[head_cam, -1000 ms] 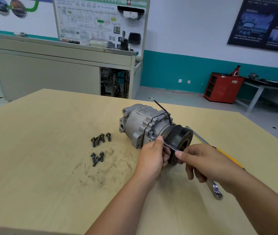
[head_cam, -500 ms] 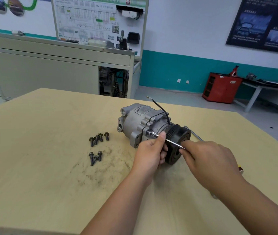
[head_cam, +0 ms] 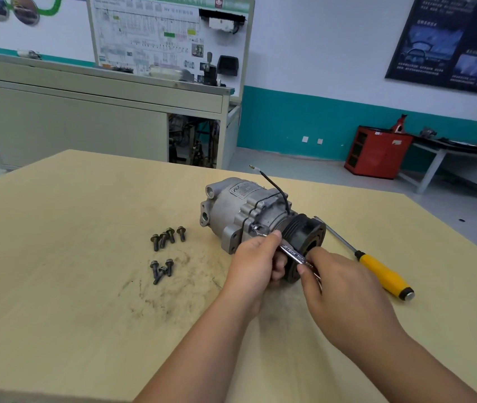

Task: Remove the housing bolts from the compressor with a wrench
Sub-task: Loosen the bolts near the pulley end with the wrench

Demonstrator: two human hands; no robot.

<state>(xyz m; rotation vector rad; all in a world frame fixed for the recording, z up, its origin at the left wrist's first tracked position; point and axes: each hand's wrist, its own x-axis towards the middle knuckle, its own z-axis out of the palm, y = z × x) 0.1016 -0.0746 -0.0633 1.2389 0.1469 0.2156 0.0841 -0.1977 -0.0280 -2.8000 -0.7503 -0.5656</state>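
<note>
A grey metal compressor (head_cam: pixel 237 210) with a black pulley (head_cam: pixel 304 237) lies on its side in the middle of the wooden table (head_cam: pixel 71 286). A silver wrench (head_cam: pixel 289 251) sits with its head on a housing bolt (head_cam: pixel 256 228) at the front flange. My left hand (head_cam: pixel 256 266) lies against the compressor's near side, its thumb pressing on the wrench shaft near the head. My right hand (head_cam: pixel 345 292) pinches the wrench shaft lower down; the handle's end is hidden under it.
Several loose dark bolts (head_cam: pixel 167 237) lie in two small groups (head_cam: pixel 161 269) left of the compressor. A yellow-handled screwdriver (head_cam: pixel 382 270) lies to the right of the pulley. Greasy smudges mark the table near the bolts. Cabinet, red box and bench stand beyond the table.
My right hand has slid up the wrench shaft and swung slightly left. The screwdriver's yellow handle, covered by that hand half a second ago, shows again. The left hand stays on the compressor.
</note>
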